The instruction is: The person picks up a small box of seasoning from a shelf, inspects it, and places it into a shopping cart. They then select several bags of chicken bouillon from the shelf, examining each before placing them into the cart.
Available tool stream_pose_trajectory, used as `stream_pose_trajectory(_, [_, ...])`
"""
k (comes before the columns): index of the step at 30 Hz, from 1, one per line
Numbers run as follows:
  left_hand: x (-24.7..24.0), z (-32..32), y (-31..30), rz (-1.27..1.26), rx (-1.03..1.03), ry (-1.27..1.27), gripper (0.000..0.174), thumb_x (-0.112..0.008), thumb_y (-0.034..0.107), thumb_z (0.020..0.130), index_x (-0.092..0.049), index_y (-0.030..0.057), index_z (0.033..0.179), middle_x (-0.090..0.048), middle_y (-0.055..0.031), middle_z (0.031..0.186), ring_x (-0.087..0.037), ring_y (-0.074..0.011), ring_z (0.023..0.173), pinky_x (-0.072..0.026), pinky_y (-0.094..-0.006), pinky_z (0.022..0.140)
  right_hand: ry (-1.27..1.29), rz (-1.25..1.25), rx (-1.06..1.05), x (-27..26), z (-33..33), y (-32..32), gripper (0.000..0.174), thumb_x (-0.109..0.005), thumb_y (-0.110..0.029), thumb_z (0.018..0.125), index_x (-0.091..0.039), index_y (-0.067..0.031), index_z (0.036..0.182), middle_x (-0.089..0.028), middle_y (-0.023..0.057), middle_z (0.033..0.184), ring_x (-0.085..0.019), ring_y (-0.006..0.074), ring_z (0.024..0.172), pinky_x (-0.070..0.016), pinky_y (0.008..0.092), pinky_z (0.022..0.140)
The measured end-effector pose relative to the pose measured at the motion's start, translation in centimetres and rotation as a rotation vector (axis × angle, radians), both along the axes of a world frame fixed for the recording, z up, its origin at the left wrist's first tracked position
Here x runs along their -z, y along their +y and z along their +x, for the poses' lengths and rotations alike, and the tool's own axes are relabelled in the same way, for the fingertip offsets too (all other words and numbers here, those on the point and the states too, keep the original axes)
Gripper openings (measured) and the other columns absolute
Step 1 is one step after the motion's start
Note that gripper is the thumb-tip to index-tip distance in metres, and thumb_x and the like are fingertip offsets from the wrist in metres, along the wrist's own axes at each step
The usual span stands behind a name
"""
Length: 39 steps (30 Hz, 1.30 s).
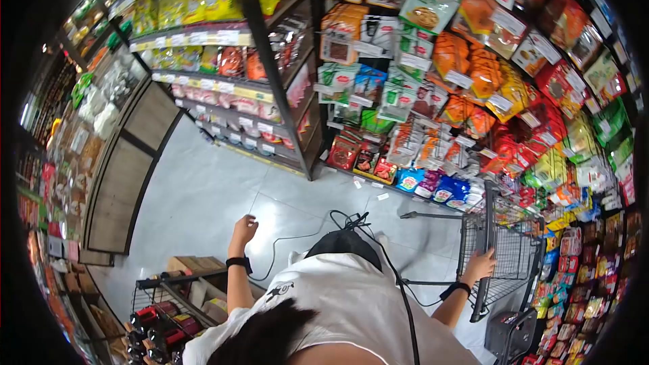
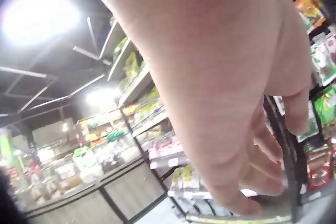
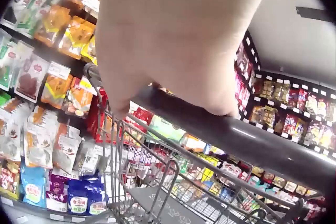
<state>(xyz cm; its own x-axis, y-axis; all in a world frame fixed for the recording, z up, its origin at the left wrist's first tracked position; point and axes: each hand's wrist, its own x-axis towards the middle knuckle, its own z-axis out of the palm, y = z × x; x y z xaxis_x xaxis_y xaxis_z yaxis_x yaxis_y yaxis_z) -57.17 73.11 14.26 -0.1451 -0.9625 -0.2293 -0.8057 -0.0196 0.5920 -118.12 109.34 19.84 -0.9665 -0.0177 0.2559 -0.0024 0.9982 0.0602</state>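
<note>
My right hand (image 1: 481,265) grips the dark handle (image 3: 262,142) of a shopping cart (image 1: 517,267), its fingers bent over the bar. In the right wrist view, the back of that hand covers part of the handle, and the wire basket and a grey child-seat flap (image 3: 157,203) show below. Out to the left, my left hand (image 1: 245,229) hangs in the air above the floor with loosely bent fingers and nothing in them. A dark band circles each wrist.
Hanging snack packets (image 1: 405,88) fill the right wall; a shelf unit (image 1: 297,128) stands ahead. A wooden-sided counter (image 1: 128,176) is at left. Beside me are a low rack of bottles and boxes (image 1: 169,318) and a dark basket (image 1: 507,331). A black cable (image 1: 274,253) loops near me.
</note>
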Motion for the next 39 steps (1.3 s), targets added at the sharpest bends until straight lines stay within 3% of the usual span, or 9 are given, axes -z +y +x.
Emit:
stream_pose_trajectory(5, [4.9, 9.1, 6.2, 0.325, -0.480, 0.263, 0.029, -0.062, 0.020, 0.077, -0.062, -0.0007, 0.098, -0.067, -0.0147, 0.080, -0.066, -0.0222, 0.074, -0.0512, -0.0331, 0.066, -0.188, -0.097, -0.001, 0.9, -4.8, 0.0, 0.045, -0.055, -0.042, 0.079, -0.058, -0.0161, 0.116, -0.060, 0.0194, 0.106, -0.059, 0.0403, 0.098, -0.0456, 0.0557, 0.080])
stream_pose_trajectory(11, [7.0, 6.3, 7.3, 0.282, -0.675, 0.313, 0.031, -0.062, 0.022, 0.077, -0.063, -0.0019, 0.097, -0.067, -0.0146, 0.079, -0.066, -0.0201, 0.068, -0.0508, -0.0316, 0.063, -0.248, -0.154, 0.072, 0.6, -4.6, -1.6, 0.043, -0.055, -0.032, 0.076, -0.061, -0.0044, 0.108, -0.063, 0.0216, 0.101, -0.060, 0.0401, 0.096, -0.0464, 0.0543, 0.082])
stream_pose_trajectory(15, [6.4, 3.1, 0.8, 0.100, -0.386, 0.300, 0.029, -0.061, 0.021, 0.080, -0.062, -0.0001, 0.101, -0.067, -0.0176, 0.091, -0.066, -0.0231, 0.080, -0.0513, -0.0326, 0.072, -0.413, -0.229, 0.085, 0.8, -6.3, -1.6, 0.040, -0.057, -0.026, 0.070, -0.066, 0.0031, 0.095, -0.065, 0.0242, 0.097, -0.062, 0.0404, 0.091, -0.0483, 0.0506, 0.079])
stream_pose_trajectory(18, [-1.5, -0.4, -4.5, 0.046, -0.262, 0.245, 0.029, -0.060, 0.021, 0.083, -0.062, 0.0020, 0.105, -0.066, -0.0171, 0.098, -0.065, -0.0251, 0.089, -0.0508, -0.0336, 0.076, -0.545, -0.331, 0.040, 2.4, -8.1, -0.6, 0.044, -0.062, -0.030, 0.068, -0.066, 0.0034, 0.096, -0.066, 0.0223, 0.094, -0.063, 0.0396, 0.087, -0.0484, 0.0475, 0.074])
stream_pose_trajectory(24, [-5.1, -1.8, -15.9, 0.005, -0.130, 0.234, 0.029, -0.059, 0.020, 0.085, -0.059, 0.0024, 0.109, -0.066, -0.0174, 0.098, -0.064, -0.0268, 0.091, -0.0509, -0.0343, 0.076, -0.121, -0.084, 0.259, 0.1, -2.1, -6.0, 0.041, -0.060, -0.041, 0.074, -0.068, -0.0078, 0.095, -0.068, 0.0154, 0.090, -0.065, 0.0359, 0.084, -0.0489, 0.0477, 0.072])
stream_pose_trajectory(32, [-4.3, -2.5, -22.6, -0.064, -0.021, 0.322, 0.027, -0.060, 0.018, 0.085, -0.059, 0.0037, 0.108, -0.066, -0.0157, 0.095, -0.065, -0.0268, 0.085, -0.0514, -0.0330, 0.073, -0.450, -0.151, 0.309, -0.7, -2.7, -8.3, 0.041, -0.052, -0.036, 0.078, -0.067, -0.0093, 0.106, -0.063, 0.0169, 0.110, -0.059, 0.0380, 0.101, -0.0339, 0.0613, 0.091])
stream_pose_trajectory(35, [-4.0, -0.1, -24.3, -0.044, -0.049, 0.326, 0.026, -0.060, 0.017, 0.084, -0.060, 0.0031, 0.107, -0.066, -0.0163, 0.095, -0.065, -0.0272, 0.085, -0.0520, -0.0344, 0.074, -0.382, -0.115, 0.306, -0.1, -3.0, -9.5, 0.039, -0.053, -0.035, 0.079, -0.068, -0.0072, 0.101, -0.064, 0.0161, 0.108, -0.060, 0.0358, 0.100, -0.0424, 0.0511, 0.089])
stream_pose_trajectory(36, [-3.8, 0.9, -25.3, -0.059, -0.057, 0.270, 0.026, -0.060, 0.017, 0.084, -0.060, 0.0030, 0.106, -0.067, -0.0163, 0.095, -0.066, -0.0274, 0.085, -0.0520, -0.0346, 0.074, -0.410, -0.188, 0.240, -1.6, -1.5, -11.0, 0.038, -0.053, -0.034, 0.078, -0.069, -0.0049, 0.096, -0.066, 0.0181, 0.098, -0.063, 0.0356, 0.093, -0.0489, 0.0482, 0.080])
stream_pose_trajectory(39, [-2.3, 4.6, -28.2, -0.112, -0.044, 0.205, 0.026, -0.061, 0.018, 0.083, -0.061, 0.0035, 0.105, -0.067, -0.0161, 0.095, -0.066, -0.0277, 0.086, -0.0521, -0.0349, 0.074, -0.303, -0.194, 0.153, 3.4, -3.4, -9.1, 0.035, -0.056, -0.031, 0.075, -0.069, -0.0030, 0.091, -0.067, 0.0213, 0.088, -0.064, 0.0382, 0.086, -0.0509, 0.0503, 0.074])
